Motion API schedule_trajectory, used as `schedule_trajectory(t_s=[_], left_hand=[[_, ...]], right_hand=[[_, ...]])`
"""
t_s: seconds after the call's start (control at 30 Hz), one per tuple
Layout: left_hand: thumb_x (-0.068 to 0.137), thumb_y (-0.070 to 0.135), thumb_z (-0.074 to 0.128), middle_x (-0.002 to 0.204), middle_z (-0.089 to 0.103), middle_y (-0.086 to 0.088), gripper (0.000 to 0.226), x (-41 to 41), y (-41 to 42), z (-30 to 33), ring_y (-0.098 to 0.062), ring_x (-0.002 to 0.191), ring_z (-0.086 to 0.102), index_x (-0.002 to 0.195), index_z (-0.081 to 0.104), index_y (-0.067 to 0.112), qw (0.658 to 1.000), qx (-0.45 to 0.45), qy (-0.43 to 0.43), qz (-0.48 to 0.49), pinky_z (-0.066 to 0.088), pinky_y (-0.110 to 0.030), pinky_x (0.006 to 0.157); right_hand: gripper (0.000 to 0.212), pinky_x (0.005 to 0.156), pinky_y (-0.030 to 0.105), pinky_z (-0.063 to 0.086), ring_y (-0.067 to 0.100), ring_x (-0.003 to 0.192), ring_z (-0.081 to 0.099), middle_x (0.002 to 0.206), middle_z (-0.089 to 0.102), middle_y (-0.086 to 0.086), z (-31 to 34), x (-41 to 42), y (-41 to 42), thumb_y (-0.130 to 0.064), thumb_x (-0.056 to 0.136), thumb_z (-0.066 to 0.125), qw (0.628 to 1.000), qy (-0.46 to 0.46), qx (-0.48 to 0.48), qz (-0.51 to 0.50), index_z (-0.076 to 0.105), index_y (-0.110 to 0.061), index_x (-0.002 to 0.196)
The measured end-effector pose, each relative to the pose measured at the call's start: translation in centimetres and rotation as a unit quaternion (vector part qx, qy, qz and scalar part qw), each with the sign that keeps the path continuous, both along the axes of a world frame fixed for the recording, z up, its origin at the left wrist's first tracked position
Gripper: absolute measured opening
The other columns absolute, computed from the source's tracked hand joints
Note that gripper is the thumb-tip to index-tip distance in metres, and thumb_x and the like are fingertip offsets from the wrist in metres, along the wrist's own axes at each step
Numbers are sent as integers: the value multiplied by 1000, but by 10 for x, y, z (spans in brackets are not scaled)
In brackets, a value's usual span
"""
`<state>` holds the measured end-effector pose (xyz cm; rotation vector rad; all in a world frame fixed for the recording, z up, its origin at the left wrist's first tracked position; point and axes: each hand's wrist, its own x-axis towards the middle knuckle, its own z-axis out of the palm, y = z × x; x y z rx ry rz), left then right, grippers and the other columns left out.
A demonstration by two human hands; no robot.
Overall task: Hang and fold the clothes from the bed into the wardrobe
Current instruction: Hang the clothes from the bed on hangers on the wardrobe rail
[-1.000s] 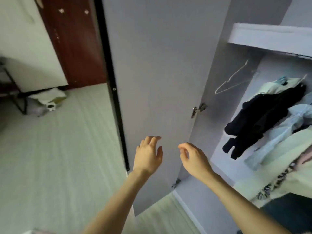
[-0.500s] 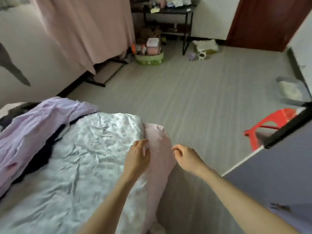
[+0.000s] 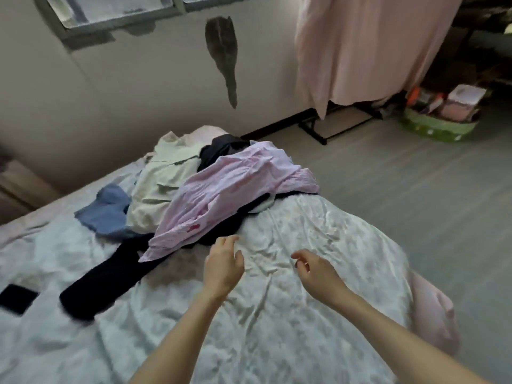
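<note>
A heap of clothes lies on the bed [image 3: 318, 245]: a pink striped shirt [image 3: 230, 189] on top, a pale green garment [image 3: 163, 184] behind it, a blue piece [image 3: 106, 213] at the left, and dark trousers [image 3: 110, 275] trailing toward me. My left hand [image 3: 223, 266] hovers just short of the pink shirt's near edge, fingers loosely curled and empty. My right hand [image 3: 315, 270] floats over the bare sheet to the right, also empty. The wardrobe is out of view.
A black phone [image 3: 16, 299] lies on the sheet at the far left. A pink curtain [image 3: 368, 45] hangs at the back right over a black rack base [image 3: 321, 131]. A green basket [image 3: 437, 126] of items sits on the grey floor.
The view has swung from the wardrobe door, past the bed's corner, to the clothes heap on the bed. Both hands stayed empty and now reach out over the sheet.
</note>
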<state>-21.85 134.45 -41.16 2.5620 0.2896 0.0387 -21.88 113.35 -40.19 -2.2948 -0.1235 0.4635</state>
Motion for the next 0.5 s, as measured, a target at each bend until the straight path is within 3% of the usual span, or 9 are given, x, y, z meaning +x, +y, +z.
schedule_trajectory(t_s=[0.1,0.23,0.37,0.5], left_hand=[[88,11,51,135,43,-11,50,34,53,-22,-32,121,43,137,42,10,998,41,26,48,38,-44,100],[87,13,51,144,30,-9,64,60,111,-65,-32,126,34,146,25,13,984,118,101,86,36,-42,99],[89,19,54,154,8,-12,76,84,156,-112,-34,138,14,150,9,18,968,137,168,127,33,-48,104],[90,26,56,157,-9,-11,81,117,185,-136,-35,143,-3,150,3,25,949,190,209,144,25,-51,109]], right_hand=[[32,79,23,40,13,97,55,121,59,1,-18,44,46,-17,99,36,999,-17,8,36,52,-16,126],[33,88,28,44,14,103,54,123,57,1,-50,94,96,-16,98,36,996,-32,1,89,49,-16,129],[33,93,36,43,19,104,54,124,54,2,-91,134,129,-14,97,38,991,-33,-16,132,49,-15,128],[34,92,33,43,12,101,51,122,53,-1,-119,151,137,-13,97,37,991,-21,-6,130,48,-16,129]])
